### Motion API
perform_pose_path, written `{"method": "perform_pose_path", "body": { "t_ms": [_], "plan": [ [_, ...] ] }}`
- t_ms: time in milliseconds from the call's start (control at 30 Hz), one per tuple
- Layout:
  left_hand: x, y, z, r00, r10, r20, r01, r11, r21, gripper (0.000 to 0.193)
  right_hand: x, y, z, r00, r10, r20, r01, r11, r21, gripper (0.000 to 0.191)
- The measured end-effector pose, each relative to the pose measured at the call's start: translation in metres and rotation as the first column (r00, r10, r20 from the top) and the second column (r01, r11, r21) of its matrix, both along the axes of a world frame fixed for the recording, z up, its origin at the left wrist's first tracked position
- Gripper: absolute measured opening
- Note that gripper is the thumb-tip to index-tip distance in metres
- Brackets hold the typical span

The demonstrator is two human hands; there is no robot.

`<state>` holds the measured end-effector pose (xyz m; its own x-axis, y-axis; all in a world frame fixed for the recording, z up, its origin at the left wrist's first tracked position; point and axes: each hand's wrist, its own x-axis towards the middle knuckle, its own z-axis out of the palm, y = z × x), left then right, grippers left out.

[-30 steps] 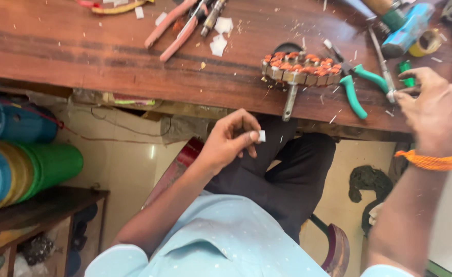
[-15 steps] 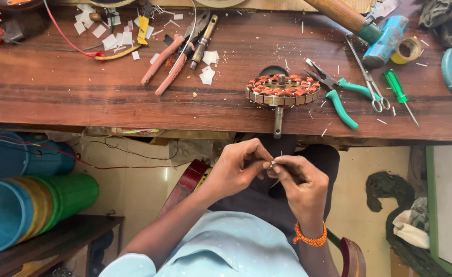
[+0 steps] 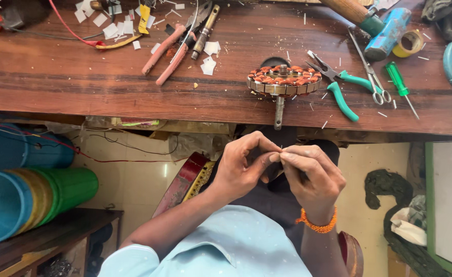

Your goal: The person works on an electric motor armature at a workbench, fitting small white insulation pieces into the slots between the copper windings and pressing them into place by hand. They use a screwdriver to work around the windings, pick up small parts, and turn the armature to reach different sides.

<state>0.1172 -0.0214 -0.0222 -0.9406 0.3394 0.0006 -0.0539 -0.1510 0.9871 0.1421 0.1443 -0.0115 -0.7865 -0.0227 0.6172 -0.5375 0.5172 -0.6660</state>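
Pinching together below wooden bench (image 3: 82, 87): left hand (image 3: 244, 166), right hand (image 3: 313, 177), fingertips joined; pinched item too small to identify. Copper-wound stator (image 3: 283, 81) seen above.

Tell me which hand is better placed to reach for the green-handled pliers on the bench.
Probably the right hand. Both hands meet at the fingertips below the bench edge, but the green-handled pliers lie up and to the right, nearer that side. The left hand would have to cross over.

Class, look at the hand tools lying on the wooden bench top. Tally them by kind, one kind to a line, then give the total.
Pliers: 2, red-handled pliers and green-handled pliers
Scissors: 1, scissors
Screwdrivers: 1, green screwdriver
Hammers: 1, blue-headed hammer
Total: 5
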Motion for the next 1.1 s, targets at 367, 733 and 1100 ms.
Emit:
{"method": "perform_pose_path", "body": {
  "t_ms": [367,733,1100],
  "plan": [
    [-0.008,0.004,-0.007,0.711,0.107,-0.695,-0.403,0.872,-0.278,0.018,-0.003,-0.028,-0.034,0.903,0.021,0.43,0.228,0.823,-0.52,0.008],
    [-0.013,0.012,-0.017,0.963,0.193,-0.188,-0.201,0.979,-0.023,0.018,-0.011,-0.026,-0.059,0.937,0.295,0.187,-0.03,0.601,-0.798,0.02],
    [-0.024,-0.013,0.005,0.794,-0.051,-0.606,-0.245,0.885,-0.395,0.02,-0.014,-0.024,-0.038,0.982,-0.179,0.054,0.186,0.968,-0.167,0.019]
  ]
}}
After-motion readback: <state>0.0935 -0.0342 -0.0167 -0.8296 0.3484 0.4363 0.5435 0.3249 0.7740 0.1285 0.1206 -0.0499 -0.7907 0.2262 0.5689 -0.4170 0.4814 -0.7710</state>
